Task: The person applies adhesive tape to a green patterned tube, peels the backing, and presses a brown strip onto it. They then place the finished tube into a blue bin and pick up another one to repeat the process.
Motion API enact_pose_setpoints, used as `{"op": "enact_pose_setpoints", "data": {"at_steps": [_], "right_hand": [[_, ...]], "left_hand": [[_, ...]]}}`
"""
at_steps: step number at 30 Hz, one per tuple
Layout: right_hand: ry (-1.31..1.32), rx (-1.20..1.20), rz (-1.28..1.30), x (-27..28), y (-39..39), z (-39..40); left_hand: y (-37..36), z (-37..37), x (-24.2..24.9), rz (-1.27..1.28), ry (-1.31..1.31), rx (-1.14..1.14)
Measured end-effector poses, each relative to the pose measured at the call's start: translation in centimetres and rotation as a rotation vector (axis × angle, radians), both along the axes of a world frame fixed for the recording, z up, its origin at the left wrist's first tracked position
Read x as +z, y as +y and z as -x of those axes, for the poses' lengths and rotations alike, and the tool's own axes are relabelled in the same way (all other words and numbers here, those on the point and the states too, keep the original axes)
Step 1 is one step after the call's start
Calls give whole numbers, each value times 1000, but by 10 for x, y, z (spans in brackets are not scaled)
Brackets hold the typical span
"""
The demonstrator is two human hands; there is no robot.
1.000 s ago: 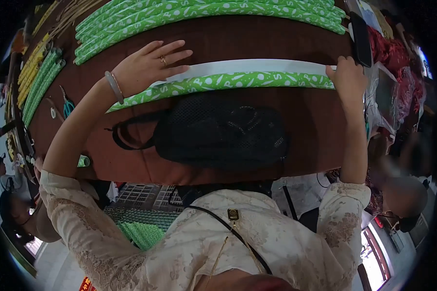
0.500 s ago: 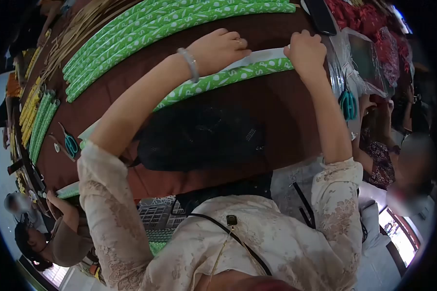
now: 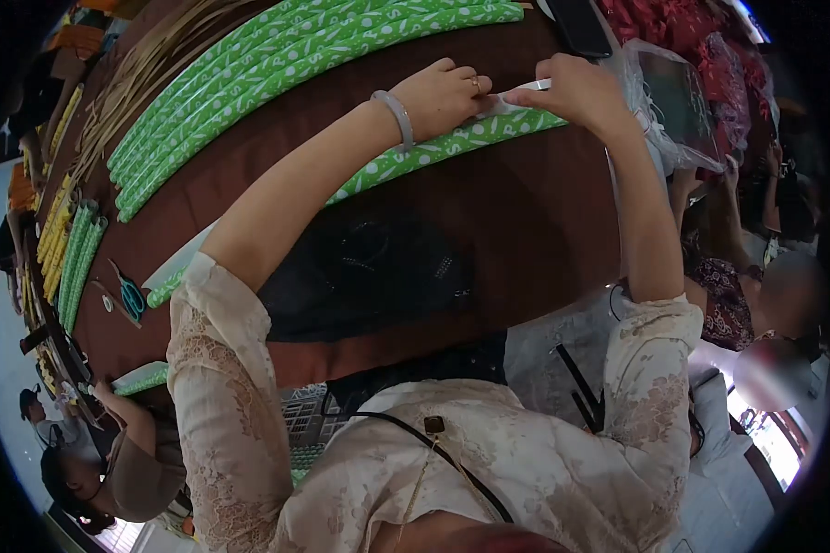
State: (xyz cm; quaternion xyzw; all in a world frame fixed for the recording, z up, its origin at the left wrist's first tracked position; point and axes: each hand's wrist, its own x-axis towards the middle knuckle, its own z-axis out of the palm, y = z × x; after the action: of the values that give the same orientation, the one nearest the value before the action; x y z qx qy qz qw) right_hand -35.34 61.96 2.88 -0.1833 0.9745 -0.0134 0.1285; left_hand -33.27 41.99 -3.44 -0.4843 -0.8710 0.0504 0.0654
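Note:
A green wrapping-paper roll (image 3: 452, 147) with white letters and shapes lies across the brown-covered table, its white underside showing along the far edge. My left hand (image 3: 443, 100), with a ring and a pale bangle, presses curled fingers on that white strip near the roll's right part. Close beside it, my right hand (image 3: 586, 97) pinches the paper edge with thumb and fingers near the right end. My left forearm hides part of the roll; its far left end (image 3: 166, 290) shows beside my sleeve. Beyond my hands lie several finished-looking green rolls (image 3: 277, 101).
A dark bag (image 3: 369, 276) lies between my arms. Teal scissors (image 3: 131, 297) are at the left, near small green rolls (image 3: 81, 253) and yellow ones (image 3: 55, 240). A black phone (image 3: 581, 28) and clear plastic bag (image 3: 669, 101) lie far right. People sit on both sides.
My right hand has turned inward and moved left along the paper edge, closer to my left hand. My left hand has shifted slightly right. The view has shifted a little.

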Motion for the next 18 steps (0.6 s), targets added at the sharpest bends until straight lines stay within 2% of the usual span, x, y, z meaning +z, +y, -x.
{"op": "enact_pose_setpoints", "data": {"at_steps": [1, 5, 11, 13, 14, 16, 18], "right_hand": [[51, 41, 169, -12, 14, 6], [41, 25, 204, -8, 45, 13], [66, -190, 264, -18, 70, 13], [281, -188, 205, -22, 69, 7], [279, -185, 200, -29, 69, 7], [463, -132, 201, -40, 69, 5], [467, -152, 192, -43, 67, 1]], "left_hand": [[0, -1, 2, -4, 2, 2], [0, -1, 3, 13, -3, 0], [-2, 1, -1, -27, -14, -22], [-3, 2, 0, -53, 7, -33], [-4, 1, 1, -40, 18, -42], [-4, -1, 3, -31, 23, -48], [-4, -3, 4, -17, 37, -57]]}}
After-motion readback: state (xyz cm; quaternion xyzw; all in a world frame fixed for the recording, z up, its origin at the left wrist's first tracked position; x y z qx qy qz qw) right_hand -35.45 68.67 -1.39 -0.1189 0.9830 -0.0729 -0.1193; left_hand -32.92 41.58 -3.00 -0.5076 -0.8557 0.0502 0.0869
